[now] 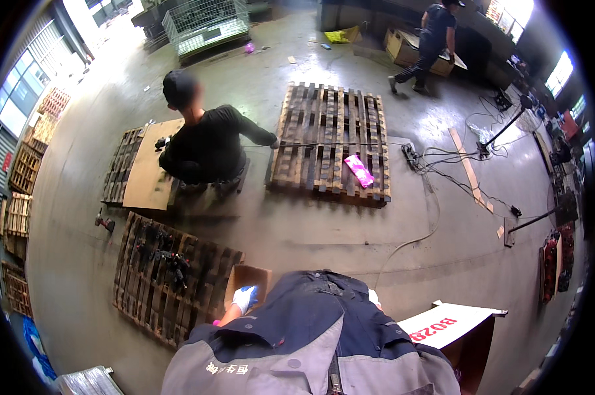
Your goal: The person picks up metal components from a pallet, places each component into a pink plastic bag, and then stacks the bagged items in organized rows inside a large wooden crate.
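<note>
My left hand [246, 298], in a white and blue glove, is at the side of a small open cardboard box [261, 276]; its fingers look closed on the cardboard, though they show small. That box stands at the right edge of a dark wooden pallet [202, 289] that carries several black tool-like parts [173, 264]. Of my right hand [374, 298] only a sliver of white glove shows beyond my jacket, and its fingers are hidden. To the right of my body is a large white box [442, 322] with red print and a dark inside.
A person in black [208, 145] crouches beside a cardboard-covered pallet [149, 174], one hand at another pallet [330, 141] with a pink packet [358, 170]. A drill [104, 222] lies on the floor. Cables [435, 155] and stands are at right. Another person [435, 39] walks far off.
</note>
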The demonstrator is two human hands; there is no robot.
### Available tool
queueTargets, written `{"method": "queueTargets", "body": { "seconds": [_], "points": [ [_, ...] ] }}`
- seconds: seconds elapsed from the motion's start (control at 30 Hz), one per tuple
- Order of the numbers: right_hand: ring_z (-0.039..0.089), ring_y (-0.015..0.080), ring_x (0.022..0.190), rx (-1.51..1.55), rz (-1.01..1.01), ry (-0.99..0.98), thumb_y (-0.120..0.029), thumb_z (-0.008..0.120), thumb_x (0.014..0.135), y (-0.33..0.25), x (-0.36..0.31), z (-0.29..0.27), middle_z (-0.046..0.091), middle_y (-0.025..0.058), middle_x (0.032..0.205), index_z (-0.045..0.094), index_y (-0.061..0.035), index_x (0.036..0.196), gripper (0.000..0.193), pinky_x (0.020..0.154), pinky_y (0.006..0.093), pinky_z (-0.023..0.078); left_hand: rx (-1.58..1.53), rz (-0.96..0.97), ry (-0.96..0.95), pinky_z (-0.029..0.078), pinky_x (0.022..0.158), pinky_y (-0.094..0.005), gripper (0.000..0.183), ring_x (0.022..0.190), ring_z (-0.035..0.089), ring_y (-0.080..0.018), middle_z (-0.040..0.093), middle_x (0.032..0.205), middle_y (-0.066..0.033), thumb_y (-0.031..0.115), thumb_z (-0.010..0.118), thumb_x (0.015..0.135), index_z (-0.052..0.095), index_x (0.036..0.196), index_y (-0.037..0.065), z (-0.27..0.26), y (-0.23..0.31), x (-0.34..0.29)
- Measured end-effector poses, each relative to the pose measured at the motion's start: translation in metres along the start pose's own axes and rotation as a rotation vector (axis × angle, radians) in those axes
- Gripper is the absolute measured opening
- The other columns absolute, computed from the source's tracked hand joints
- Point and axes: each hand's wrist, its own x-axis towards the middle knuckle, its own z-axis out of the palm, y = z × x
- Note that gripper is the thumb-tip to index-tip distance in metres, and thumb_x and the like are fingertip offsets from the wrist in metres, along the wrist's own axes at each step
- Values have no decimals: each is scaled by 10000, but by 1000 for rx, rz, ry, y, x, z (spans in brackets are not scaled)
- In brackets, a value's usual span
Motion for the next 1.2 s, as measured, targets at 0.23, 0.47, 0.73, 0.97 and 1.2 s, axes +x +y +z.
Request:
{"method": "queueTargets", "body": {
  "seconds": [0.23,0.47,0.73,0.97,1.2],
  "points": [
    [644,438,974,-176,-106,-80,-382,493,928,-86,-16,-69,693,232,1026,698,-68,1022,387,825,493,506,499,496,38,528,705,-412,220,869,680,-295,677,905,-132,205,630,921,629,1094,69,11,-69,-7],
    [702,370,807,-25,248,-63,-258,535,832,-131,-41,-88,724,210,863,751,-27,927,330,760,442,541,568,363,-35,463,665,-446,276,716,621,-318,650,803,-129,340,654,898,630,943,69,2,-11,17],
    [679,372,979,135,396,-114,-565,618,769,-147,-81,-108,717,196,1046,741,-74,1034,572,836,432,529,99,28,-109,538,714,-426,323,884,661,-266,696,1015,-117,317,665,930,658,1092,38,-6,55,27],
    [648,371,1084,155,490,-161,-596,610,779,-127,-93,-95,699,179,1146,724,-94,1108,610,902,422,511,8,127,-211,586,762,-458,388,978,663,-304,660,1150,-115,318,678,938,636,1181,19,-1,60,40],
    [665,391,984,97,388,-107,-521,562,818,-129,-83,-87,708,192,1018,730,-87,965,488,818,448,517,534,320,-159,559,729,-394,349,907,675,-246,691,1051,-86,299,660,952,656,1147,9,-10,46,39]
  ]
}}
